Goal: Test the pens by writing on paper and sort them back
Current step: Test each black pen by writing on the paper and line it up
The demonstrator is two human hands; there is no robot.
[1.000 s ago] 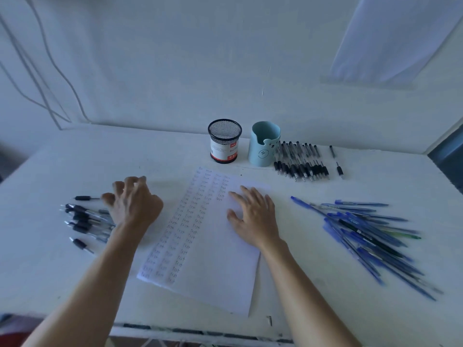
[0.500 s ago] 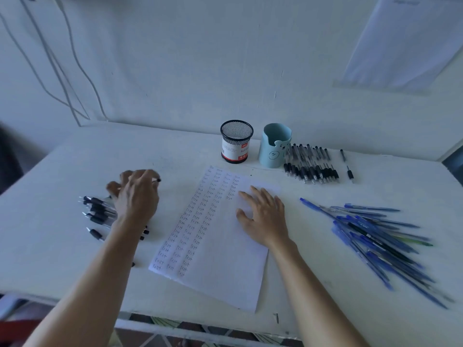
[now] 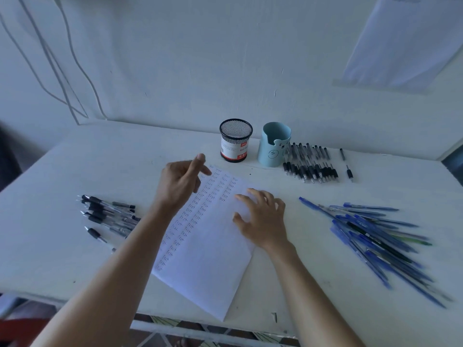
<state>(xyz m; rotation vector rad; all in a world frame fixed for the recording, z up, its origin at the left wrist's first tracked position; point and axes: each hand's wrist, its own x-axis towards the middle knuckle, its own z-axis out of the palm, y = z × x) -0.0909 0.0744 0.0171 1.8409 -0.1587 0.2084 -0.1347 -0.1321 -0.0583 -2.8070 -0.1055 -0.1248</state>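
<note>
A sheet of paper point(image 3: 213, 246) with columns of handwritten "test" lies in the middle of the white table point(image 3: 50, 259). My right hand point(image 3: 263, 219) rests flat on its upper right part, fingers spread. My left hand point(image 3: 180, 184) hovers above the sheet's top left corner with the thumb up and the fingers curled under; the black pen it took is hidden behind the hand. A pile of black pens point(image 3: 107, 215) lies left of the paper, blue pens point(image 3: 375, 236) lie at the right, and a row of black pens point(image 3: 310, 164) lies at the back.
A black mesh pen cup point(image 3: 235, 141) and a light blue pen holder point(image 3: 274, 146) stand behind the paper near the wall. Two single pens point(image 3: 347, 166) lie right of the back row. Cables point(image 3: 62, 71) hang on the wall at left. The table's front edge is close.
My left hand left the black pen pile, a dark pen end showing at its fingertips, and rose rightward over the paper's top left corner. My right hand stayed on the paper.
</note>
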